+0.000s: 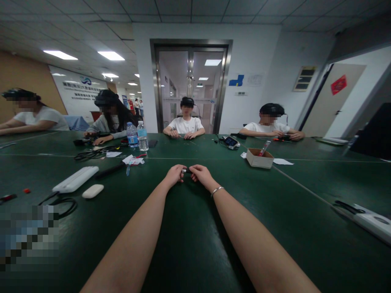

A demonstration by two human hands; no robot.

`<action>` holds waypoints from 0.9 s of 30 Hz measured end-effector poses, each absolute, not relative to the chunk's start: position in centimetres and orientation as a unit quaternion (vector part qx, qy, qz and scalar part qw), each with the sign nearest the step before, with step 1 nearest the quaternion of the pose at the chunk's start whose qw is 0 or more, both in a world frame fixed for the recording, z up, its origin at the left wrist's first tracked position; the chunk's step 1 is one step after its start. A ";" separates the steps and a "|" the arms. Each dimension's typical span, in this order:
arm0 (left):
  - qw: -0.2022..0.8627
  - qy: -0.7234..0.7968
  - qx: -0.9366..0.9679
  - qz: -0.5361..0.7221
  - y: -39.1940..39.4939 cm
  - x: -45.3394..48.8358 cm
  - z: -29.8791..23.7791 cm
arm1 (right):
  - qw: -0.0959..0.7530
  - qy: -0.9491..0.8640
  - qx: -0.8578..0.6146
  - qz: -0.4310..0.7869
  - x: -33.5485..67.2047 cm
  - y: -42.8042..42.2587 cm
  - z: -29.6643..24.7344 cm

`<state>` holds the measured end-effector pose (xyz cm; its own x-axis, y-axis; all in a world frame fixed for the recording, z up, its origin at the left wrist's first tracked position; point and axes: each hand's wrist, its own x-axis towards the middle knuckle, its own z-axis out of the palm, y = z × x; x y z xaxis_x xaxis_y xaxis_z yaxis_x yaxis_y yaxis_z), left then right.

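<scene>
Small dark-and-silver piece [184, 171], gripped at both ends over the table [183, 232].
Left hand [175, 176] pinches silver end, right hand [201, 176] dark end; opposed fingers probably steady it.

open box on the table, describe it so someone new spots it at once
On the big green table, find the right hand, just past a silvery bracelet. Farther off and to the right sits the open box, pale-walled, with a slim item poking up, whereas the white paper beside it lies flat.
</scene>
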<state>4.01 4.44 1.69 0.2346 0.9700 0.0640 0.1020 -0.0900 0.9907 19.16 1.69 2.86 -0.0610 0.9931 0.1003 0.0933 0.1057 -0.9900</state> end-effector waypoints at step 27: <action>0.485 0.446 0.623 0.422 4.6 4.0 1.5 | 0.486 -0.569 -0.479 0.459 19.2 1.6 2.9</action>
<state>4.02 4.56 1.51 0.2449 0.9650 0.0934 0.1462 -0.1320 0.9804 19.18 1.65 2.90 -0.0689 0.9913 0.1119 0.0987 0.1184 -0.9881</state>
